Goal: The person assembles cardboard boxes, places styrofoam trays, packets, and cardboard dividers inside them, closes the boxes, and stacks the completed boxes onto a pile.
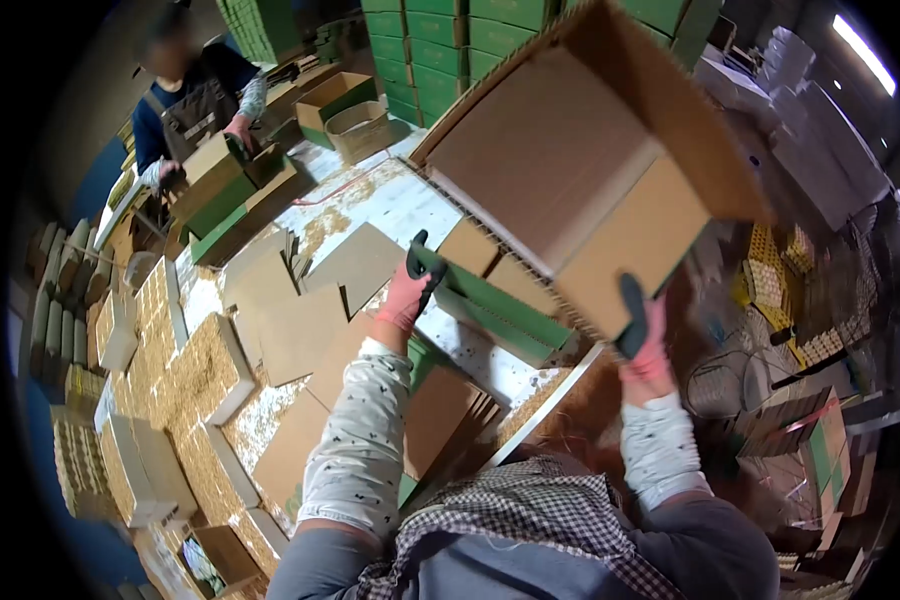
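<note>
A large open cardboard box [550,150] is tilted up in front of me, its brown inside facing me. My right hand [644,335], in a pink glove with black fingers, grips its near lower edge. Below it lies a narrower green-sided box [500,318] on the table. My left hand [416,283], gloved alike, is closed at the left end of that green side, thumb up. Its fingertips are partly hidden. Flat cardboard sheets [295,335] lie left of my left forearm.
Across the table [410,210], a co-worker [195,110] handles a green and brown box [215,190]. Green boxes [435,50] are stacked at the back. Shallow trays of straw-coloured filling [195,375] spread to the left. Yellow crates [770,265] stand at right.
</note>
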### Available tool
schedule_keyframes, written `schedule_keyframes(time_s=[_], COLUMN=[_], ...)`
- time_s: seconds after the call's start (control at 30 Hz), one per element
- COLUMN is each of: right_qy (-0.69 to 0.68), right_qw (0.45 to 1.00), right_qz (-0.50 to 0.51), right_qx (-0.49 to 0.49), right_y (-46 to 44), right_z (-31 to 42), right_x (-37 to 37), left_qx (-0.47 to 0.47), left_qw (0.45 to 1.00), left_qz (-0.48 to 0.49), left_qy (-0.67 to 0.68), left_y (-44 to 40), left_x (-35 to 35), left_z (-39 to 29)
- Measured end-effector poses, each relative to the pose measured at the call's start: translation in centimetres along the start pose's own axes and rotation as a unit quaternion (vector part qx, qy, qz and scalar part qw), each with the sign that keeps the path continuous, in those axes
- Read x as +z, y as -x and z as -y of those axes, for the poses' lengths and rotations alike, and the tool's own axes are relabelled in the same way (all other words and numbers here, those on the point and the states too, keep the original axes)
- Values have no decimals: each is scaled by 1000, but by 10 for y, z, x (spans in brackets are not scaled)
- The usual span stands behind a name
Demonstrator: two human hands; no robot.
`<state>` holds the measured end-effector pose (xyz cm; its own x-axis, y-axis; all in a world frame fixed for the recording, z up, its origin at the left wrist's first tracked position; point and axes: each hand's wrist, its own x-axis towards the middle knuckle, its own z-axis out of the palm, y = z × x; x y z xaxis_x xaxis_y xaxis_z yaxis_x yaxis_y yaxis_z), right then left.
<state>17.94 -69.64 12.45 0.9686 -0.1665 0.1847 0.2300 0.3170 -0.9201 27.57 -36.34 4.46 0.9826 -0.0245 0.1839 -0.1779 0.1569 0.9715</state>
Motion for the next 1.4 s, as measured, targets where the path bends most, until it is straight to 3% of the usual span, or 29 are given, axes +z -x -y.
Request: schedule_keyframes(time_s=[0.1, 0.13, 0.17, 0.2, 0.27, 0.3, 0.33, 0.37, 0.4, 0.43, 0.5, 0.53, 0.57, 0.6, 0.67, 0.7, 0.73, 0.77, 0.8, 0.87, 0.93, 1.0, 1.03, 1.13, 1.2, 1.27, 1.33, 1.37, 1.4], right_qy=[234, 411, 592, 740, 647, 619, 587, 791, 763, 732, 665, 666, 403, 282, 209, 177, 156, 157, 154, 320, 405, 481, 455, 559, 585, 595, 605, 606, 528], right_qw=[971, 910, 804, 659, 700, 715, 730, 585, 617, 647, 692, 700, 915, 956, 937, 921, 913, 886, 840, 697, 531, 464, 467, 390, 341, 464, 444, 428, 460], right_qz=[3, 7, 61, 118, -8, -53, -97, 74, 56, 40, 32, 78, 26, -32, -53, -38, 11, 149, 281, 358, 398, 642, 671, 691, 572, 507, 560, 566, 540], right_qx=[-56, -52, 10, 70, -301, -319, -336, -162, -186, -212, -279, -245, 9, -77, -273, -345, -375, -410, -438, -533, -628, -375, -352, -241, -463, -416, -350, -359, -467], right_y=[8, 3, -6, -22, -48, -60, -69, -77, -77, -77, -72, -82, -74, -59, -37, -23, -2, 9, 20, 30, 42, 49, 42, 50, 42, 53, 89, 91, 91], right_z=[-12, -28, 11, 54, 62, 48, 25, 9, 4, 0, -5, -14, 28, 46, 68, 80, 93, 103, 107, 92, 61, 31, 35, 66, 50, 46, 14, 2, 6], right_x=[30, -1, 0, 9, 8, 21, 45, 69, 70, 70, 56, 28, 46, 53, 78, 96, 128, 159, 186, 240, 285, 293, 293, 324, 357, 398, 407, 409, 406], left_qx=[-17, 2, 22, 28, 40, 34, -8, -51, -93, -66, -87, -130, -266, -401, -414, -399, -355, -200, -47, -26, 49, 84, 82, 125, 144, 207, 58, 132, 58], left_qw=[996, 991, 983, 997, 999, 998, 1000, 995, 984, 942, 793, 704, 629, 542, 725, 651, 655, 658, 594, 627, 611, 611, 611, 636, 638, 670, 822, 901, 821], left_qz=[-66, -76, -83, -35, -22, -4, -14, -18, -16, 23, 75, 87, 57, 25, -68, -133, -199, -245, -268, -199, -181, -213, -225, -242, -188, -54, 58, -22, -178], left_qy=[60, 111, 161, -67, -16, 48, -19, -87, -152, -329, -599, -692, -728, -738, -546, -631, -637, -684, -757, -753, -769, -758, -755, -722, -733, -711, -563, -413, -539], left_y=[-3, 2, 8, 1, -2, -7, 2, 11, 20, 34, 88, 119, 150, 180, 245, 243, 237, 241, 242, 231, 245, 269, 289, 346, 365, 369, 365, 368, 368], left_x=[3, 5, 14, 6, 17, 14, 6, -2, -7, -26, -77, -110, -137, -166, -264, -242, -209, -204, -206, -129, -81, -56, -45, -23, -15, -2, -9, -34, -46], left_z=[31, 40, 37, 32, 24, 34, 24, 13, -2, -26, -72, -88, -91, -83, -27, -53, -94, -109, -120, -225, -253, -239, -237, -213, -218, -246, -293, -293, -297])
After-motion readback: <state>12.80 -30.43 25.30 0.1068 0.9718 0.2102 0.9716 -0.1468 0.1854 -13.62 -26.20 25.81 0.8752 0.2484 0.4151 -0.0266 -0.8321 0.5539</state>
